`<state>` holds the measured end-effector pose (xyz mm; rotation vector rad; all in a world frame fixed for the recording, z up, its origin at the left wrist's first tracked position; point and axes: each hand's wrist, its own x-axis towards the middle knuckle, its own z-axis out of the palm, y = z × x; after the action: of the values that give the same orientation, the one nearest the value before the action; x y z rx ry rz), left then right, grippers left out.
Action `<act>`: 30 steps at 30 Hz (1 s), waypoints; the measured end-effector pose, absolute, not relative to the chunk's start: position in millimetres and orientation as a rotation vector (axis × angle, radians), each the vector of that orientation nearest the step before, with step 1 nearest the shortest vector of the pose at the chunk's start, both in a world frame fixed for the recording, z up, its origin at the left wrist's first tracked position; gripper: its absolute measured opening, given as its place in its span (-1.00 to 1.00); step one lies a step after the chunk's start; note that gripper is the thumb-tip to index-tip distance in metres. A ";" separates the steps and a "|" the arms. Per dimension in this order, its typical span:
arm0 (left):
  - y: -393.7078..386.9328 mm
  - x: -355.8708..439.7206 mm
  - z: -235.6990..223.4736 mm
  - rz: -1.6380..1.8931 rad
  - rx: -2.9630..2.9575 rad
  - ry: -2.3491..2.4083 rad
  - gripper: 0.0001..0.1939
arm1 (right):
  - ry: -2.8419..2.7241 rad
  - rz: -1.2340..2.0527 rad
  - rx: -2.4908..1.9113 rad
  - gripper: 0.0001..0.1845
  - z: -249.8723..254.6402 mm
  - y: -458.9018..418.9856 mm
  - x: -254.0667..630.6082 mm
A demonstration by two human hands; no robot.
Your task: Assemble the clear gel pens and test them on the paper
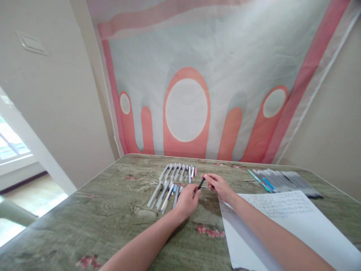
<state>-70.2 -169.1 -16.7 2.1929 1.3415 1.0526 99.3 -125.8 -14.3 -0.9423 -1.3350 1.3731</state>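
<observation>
Both hands, left (187,201) and right (218,185), grip a black pen (201,183) above the surface (118,210), near-left of the written paper (284,226).

Green-grey worktop (113,210) with wood-like streaks and red-pink flowers; pink, white and pale grey backdrop (135,56).
Beyond the worktop's far edge, the backdrop has coral-pink rounded bars, white ovals and deeper pink borders. The held pen (201,183) is black. Toward the far edge, the laid-out pens (154,194) are mostly translucent grey-white with black parts, some light blue or white, and one pink. By the far right corner, the grey row of sticks (284,181) has turquoise and bright blue ones at its left end. Along the right edge, the paper (270,237) is white, its far part crossed by grey lines, probably handwriting.
</observation>
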 end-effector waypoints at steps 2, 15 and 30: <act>-168.9 -70.4 -16.9 1.060 2.184 1.339 -0.78 | -1.383 1.324 -0.973 -0.62 -16.4 -124.5 98.7; -165.7 -70.7 -15.8 1.103 2.025 1.266 -0.73 | -2.173 0.550 -0.776 -0.60 -45.3 -129.4 89.3; -172.2 -67.7 -14.4 1.031 2.133 1.233 -0.75 | -1.490 1.150 -0.914 -0.53 -20.0 -123.8 93.5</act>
<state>-67.7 -172.2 -14.4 2.1329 1.2330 1.0307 93.5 -123.8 -20.0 -0.9140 -1.4899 1.1504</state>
